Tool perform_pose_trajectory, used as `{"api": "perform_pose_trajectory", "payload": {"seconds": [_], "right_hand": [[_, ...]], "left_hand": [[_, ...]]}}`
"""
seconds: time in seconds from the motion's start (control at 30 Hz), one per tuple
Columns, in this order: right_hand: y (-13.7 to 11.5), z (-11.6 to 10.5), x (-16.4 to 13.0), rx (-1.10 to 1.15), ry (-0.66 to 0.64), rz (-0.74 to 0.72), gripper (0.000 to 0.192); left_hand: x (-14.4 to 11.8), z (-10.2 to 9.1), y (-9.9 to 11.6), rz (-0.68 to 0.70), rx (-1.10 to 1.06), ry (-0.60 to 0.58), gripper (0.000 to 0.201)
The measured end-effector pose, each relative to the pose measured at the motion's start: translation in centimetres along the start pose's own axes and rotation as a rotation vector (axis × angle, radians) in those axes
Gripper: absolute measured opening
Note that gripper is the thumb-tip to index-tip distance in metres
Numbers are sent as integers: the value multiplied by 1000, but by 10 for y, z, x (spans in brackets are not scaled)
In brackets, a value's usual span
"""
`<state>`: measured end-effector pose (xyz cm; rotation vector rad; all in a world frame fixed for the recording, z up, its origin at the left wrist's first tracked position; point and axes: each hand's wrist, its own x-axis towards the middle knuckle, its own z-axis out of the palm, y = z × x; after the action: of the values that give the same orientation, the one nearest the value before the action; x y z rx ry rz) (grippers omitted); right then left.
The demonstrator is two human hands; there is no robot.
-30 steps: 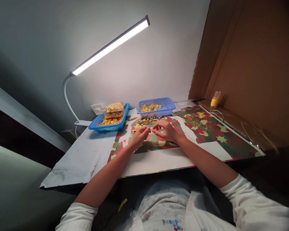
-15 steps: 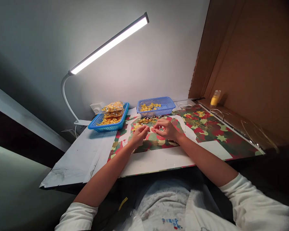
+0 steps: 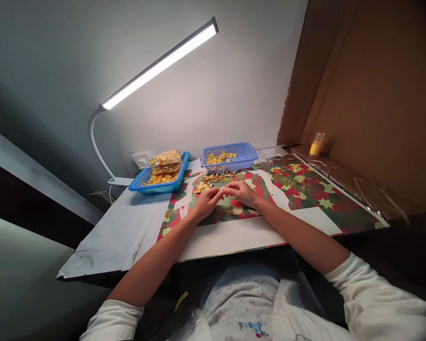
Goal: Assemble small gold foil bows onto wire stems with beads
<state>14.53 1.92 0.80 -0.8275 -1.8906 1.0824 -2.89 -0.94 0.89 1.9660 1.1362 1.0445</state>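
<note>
My left hand and my right hand meet fingertip to fingertip over the patterned table cover. The fingers of both are pinched together; whatever lies between them is too small to make out. Just beyond the hands is a heap of gold ties and small silvery pieces. A few yellow bows lie close to my left fingers.
A blue basket at the left holds yellow bows and a filled clear bag. Behind the heap stands a periwinkle basket with more bows. Loose gold ties lie at right, near a yellow-filled bottle. A lamp hangs overhead.
The hands have come together, fingertips now touching where a small gap showed before. My right hand has lowered slightly, and its fingers have closed up.
</note>
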Motion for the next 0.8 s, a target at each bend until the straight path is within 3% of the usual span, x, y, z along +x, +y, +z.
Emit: {"api": "perform_pose_trajectory", "payload": {"seconds": [0.23,0.5,0.8], "right_hand": [[7,1,5,133,-3,18,15],[-5,0,-5,-224,75,-203,9],[-6,-1,-5,-283,78,-324,13]], "left_hand": [[1,0,-1,-22,-32,49,42],[3,0,-3,-58,-72,50,46],[2,0,1,-112,-130,41,46]]}}
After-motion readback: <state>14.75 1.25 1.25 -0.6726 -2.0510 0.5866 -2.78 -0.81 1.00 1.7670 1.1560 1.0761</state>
